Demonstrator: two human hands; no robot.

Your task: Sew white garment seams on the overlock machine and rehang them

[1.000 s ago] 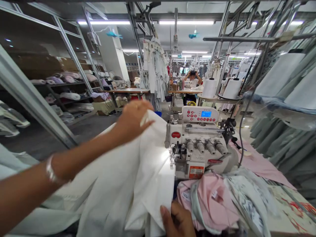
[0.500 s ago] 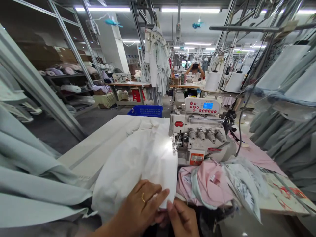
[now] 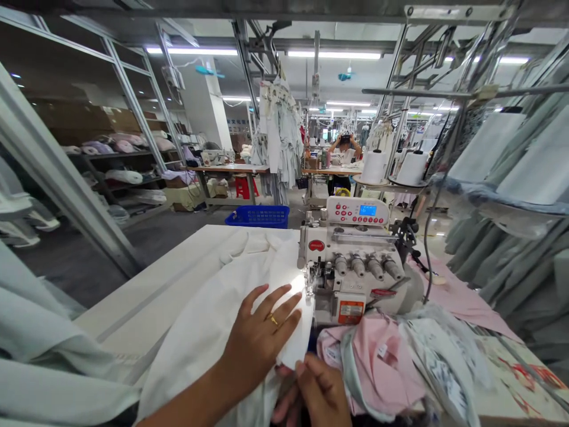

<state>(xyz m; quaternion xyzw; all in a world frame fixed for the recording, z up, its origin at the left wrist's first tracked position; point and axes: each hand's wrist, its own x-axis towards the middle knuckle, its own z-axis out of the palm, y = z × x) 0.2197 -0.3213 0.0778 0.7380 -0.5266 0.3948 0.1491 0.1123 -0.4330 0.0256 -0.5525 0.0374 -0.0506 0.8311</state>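
White fabric [image 3: 222,290] lies spread over the sewing table, its right edge close to the needle area of a white overlock sewing machine [image 3: 355,261]. My left hand [image 3: 260,335], wearing a gold ring, rests flat on the fabric with fingers stretched toward the machine. Lower down, my right hand [image 3: 320,388] pinches the near corner of the same white fabric at the table's front edge.
Pink and printed garment pieces [image 3: 386,362] are heaped right of the machine. Pale grey cloth [image 3: 40,356] hangs at the left. A blue basket [image 3: 258,216] sits beyond the table. Thread cones [image 3: 373,166] stand behind the machine. Another person stands at a far table [image 3: 344,145].
My left hand went from the fabric's far end to its near edge, then slid forward flat toward the machine. The fabric has been laid down flatter on the table.
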